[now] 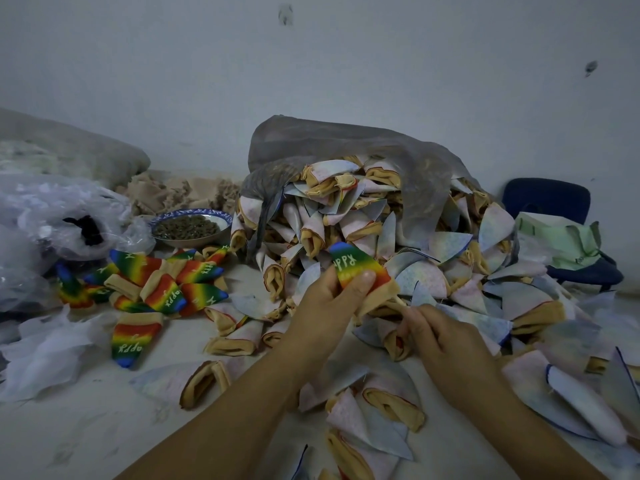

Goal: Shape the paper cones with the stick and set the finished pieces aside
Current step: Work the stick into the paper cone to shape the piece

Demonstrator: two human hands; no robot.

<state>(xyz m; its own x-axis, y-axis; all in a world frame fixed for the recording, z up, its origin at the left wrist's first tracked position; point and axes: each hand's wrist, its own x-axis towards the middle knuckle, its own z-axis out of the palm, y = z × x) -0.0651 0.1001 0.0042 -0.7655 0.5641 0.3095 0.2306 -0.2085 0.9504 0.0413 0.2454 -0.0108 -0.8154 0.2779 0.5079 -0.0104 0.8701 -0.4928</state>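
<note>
Pale surface point(104, 427); bowl point(191, 241) w/ pellets point(187, 226); bag point(329, 140) w/ cones point(346, 216)

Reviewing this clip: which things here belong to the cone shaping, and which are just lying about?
Job: left hand gripping the rainbow cone; right hand pinching the stick; pale cone pile; finished rainbow pieces at left.
Lying about: bowl; clear plastic bags; blue chair.

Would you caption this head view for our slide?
Left hand grips a rainbow cone; right hand holds a stick at its base.
</note>
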